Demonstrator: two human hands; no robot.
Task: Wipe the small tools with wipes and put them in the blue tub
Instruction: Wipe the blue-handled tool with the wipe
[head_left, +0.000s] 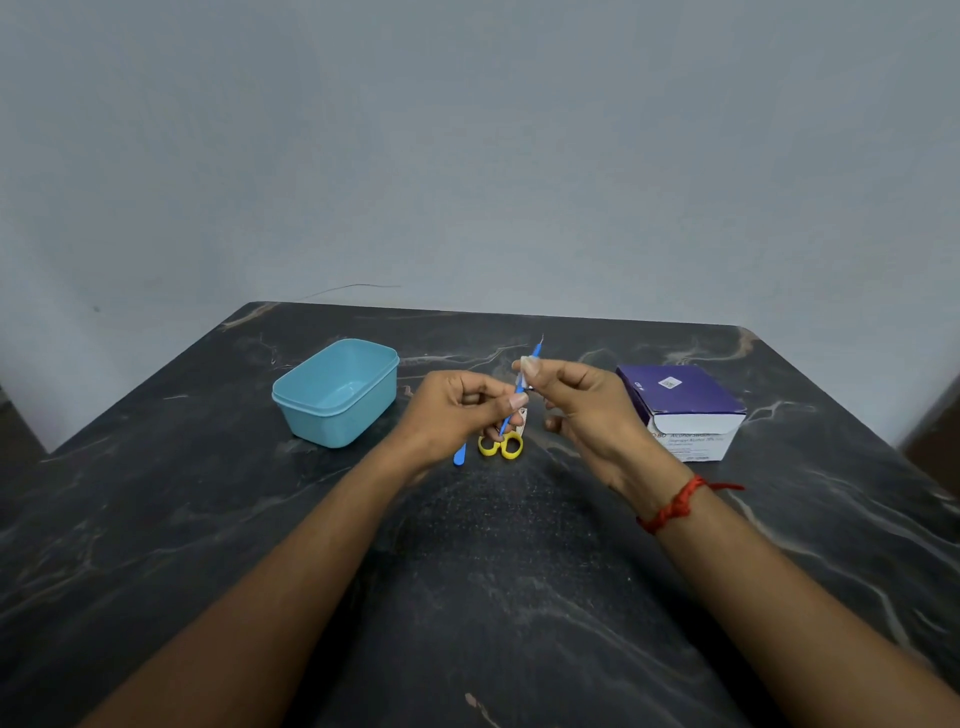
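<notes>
My left hand (457, 410) pinches a thin blue tool (506, 422) by its shaft and holds it up above the table, metal tip pointing away. My right hand (576, 400) pinches a small white wipe (523, 370) around the upper part of that tool. Below the hands lie small scissors with yellow handles (501, 446) and another blue tool (459, 457), partly hidden by my left hand. The light blue tub (337, 392) stands open to the left, with nothing visible inside.
A purple and white box of alcohol swabs (685, 410) sits on the right of the dark marble table (493, 597). A grey wall rises behind the table's far edge. A red thread is tied round my right wrist.
</notes>
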